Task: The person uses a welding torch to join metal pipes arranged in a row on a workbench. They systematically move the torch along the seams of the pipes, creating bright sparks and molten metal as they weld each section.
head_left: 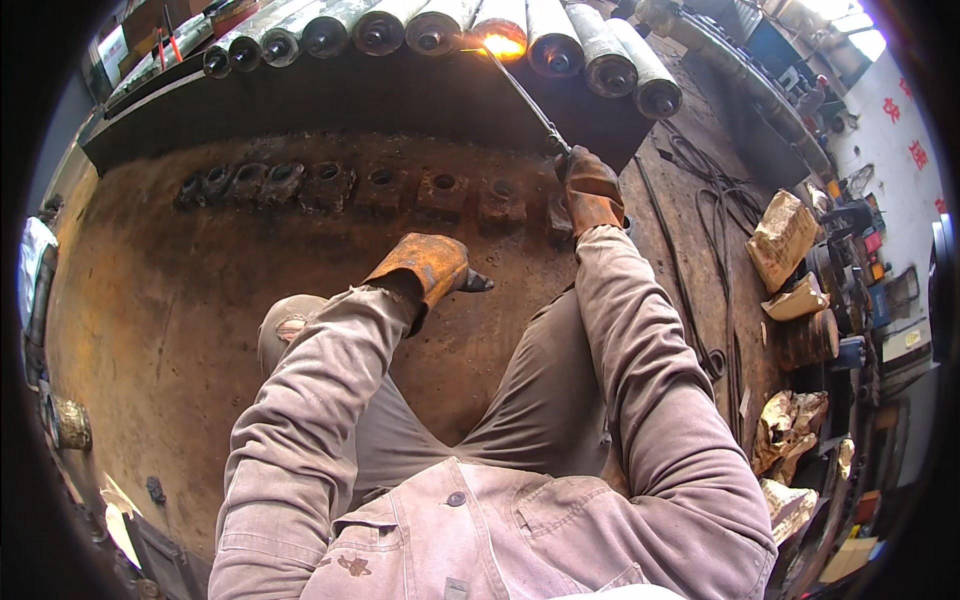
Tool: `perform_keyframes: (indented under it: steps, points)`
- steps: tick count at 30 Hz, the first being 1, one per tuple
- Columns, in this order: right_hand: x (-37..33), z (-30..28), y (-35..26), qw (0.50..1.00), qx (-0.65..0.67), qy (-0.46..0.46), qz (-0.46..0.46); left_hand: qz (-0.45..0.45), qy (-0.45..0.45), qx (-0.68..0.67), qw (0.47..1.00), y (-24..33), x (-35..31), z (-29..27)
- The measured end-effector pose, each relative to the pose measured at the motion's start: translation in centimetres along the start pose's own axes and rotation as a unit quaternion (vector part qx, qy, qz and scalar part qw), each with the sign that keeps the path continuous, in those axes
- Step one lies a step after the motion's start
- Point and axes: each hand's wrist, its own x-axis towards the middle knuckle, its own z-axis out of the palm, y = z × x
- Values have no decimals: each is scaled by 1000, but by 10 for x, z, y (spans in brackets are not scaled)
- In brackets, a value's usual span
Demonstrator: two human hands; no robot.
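In my right hand (592,190), in a brown leather glove, is a long thin torch (525,98), its fingers wrapped round the handle end. The torch slants up and left to the end of one metal cylinder (500,18), where a bright orange flame or glow shows. My left hand (428,268), in a rust-orange glove, hangs by my left knee. Its dark fingertips point right, with nothing visible in them. Several grey cylinders (555,40) with round stubs lie side by side along a dark steel block (400,95).
Several rusty blocks with round holes (442,195) stand in a row on the brown steel surface (180,330). Black hoses (712,185) coil at right. Torn paper packages (782,240) and a rusty drum (812,338) sit beyond them. A metal can (70,422) is at far left.
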Motion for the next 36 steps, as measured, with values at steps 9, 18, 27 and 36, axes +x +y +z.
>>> perform_keyframes:
  steps: [9,18,27,36]
  points:
    - [5,2,-6,1000,-7,-10,14,15,22,7,1000,-12,13,14]
    - [5,0,-3,1000,4,-5,11,-1,4,18,1000,-5,16,9]
    - [16,8,-23,999,27,-9,15,25,21,51,998,-7,16,17]
    - [43,34,-31,998,54,1,26,-14,-30,65,997,-13,26,20]
